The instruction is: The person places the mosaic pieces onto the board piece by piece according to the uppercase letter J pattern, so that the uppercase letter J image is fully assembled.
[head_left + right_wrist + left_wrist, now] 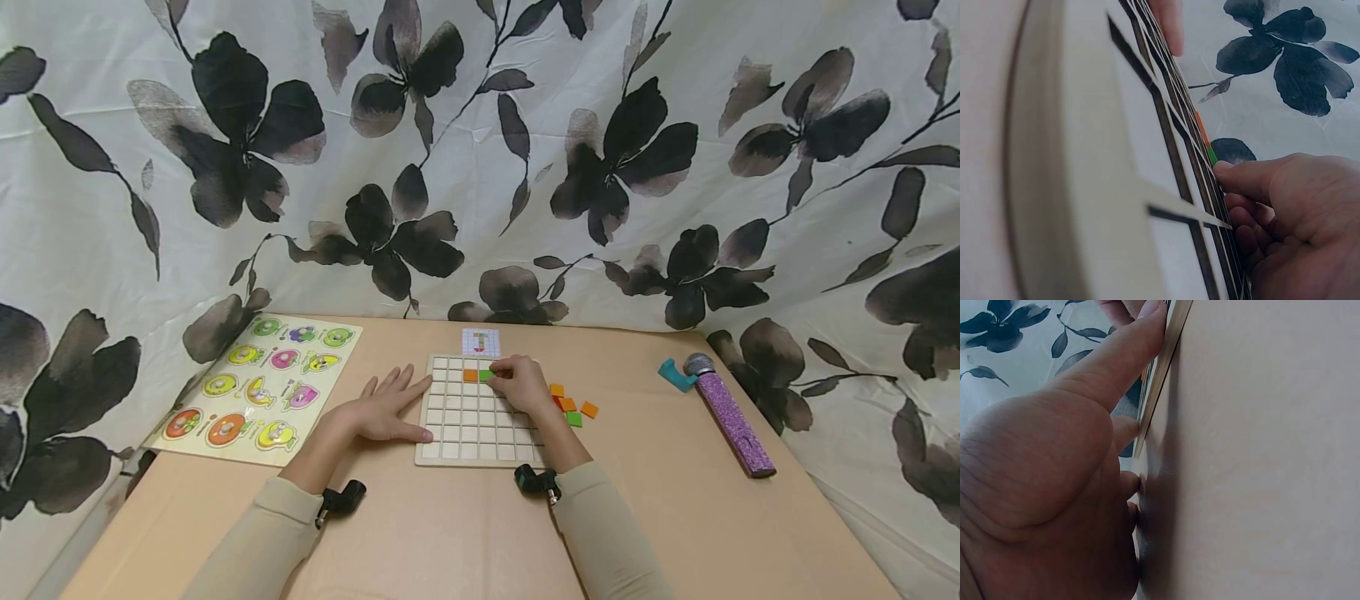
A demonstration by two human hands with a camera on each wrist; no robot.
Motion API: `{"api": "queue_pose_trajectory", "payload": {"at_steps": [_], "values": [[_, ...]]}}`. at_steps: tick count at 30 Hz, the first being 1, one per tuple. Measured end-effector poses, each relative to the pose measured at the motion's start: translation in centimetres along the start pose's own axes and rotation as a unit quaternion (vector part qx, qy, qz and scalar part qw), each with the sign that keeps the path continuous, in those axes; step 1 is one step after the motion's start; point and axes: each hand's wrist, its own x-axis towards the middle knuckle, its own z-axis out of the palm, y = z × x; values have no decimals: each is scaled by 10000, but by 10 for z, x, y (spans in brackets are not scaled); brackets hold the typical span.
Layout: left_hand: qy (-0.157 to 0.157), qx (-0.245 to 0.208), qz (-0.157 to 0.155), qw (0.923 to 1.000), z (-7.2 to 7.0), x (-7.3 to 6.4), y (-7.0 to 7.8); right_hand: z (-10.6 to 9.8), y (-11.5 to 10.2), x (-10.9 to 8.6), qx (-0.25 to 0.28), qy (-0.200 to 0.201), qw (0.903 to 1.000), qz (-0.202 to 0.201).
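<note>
A white gridded board [468,429] lies on the table, with an orange square tile [470,375] and a green square tile [486,376] side by side in an upper row. My left hand [386,407] is spread flat at the board's left side, thumb and index fingertip touching its edge. With curled fingers, my right hand [521,383] pinches the green tile at its right end; the right wrist view shows the thumb tip [1224,167] against it. The fingertips partly hide that tile. Above the board lies a small pattern card [481,342] with a coloured figure on a grid.
Loose orange, green and red tiles [573,419] lie right of the board. A sheet of fruit stickers [300,367] covers the left of the table. Farther right lie a purple glitter microphone [735,425] and a blue piece [677,377]. A floral curtain [487,167] hangs behind.
</note>
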Motion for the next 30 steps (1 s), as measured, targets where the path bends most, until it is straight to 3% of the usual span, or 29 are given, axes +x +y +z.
{"api": "queue_pose_trajectory", "payload": {"at_steps": [8, 13, 19, 25, 30], "values": [[85, -256, 102, 9996, 6, 3, -7, -1, 0, 0, -32, -43, 10000, 29], [148, -331, 208, 9991, 8, 4, -10, -4, -5, -2, 241, 0, 9997, 8], [93, -287, 217, 9993, 6, 4, -9, -8, -11, -3, 484, 154, 9985, -212], [18, -264, 135, 9996, 1, -1, -2, -14, -18, -5, 358, 171, 9984, -392], [77, -244, 172, 9995, 5, 1, -5, -27, -25, -9, 307, 75, 9978, -582]]}}
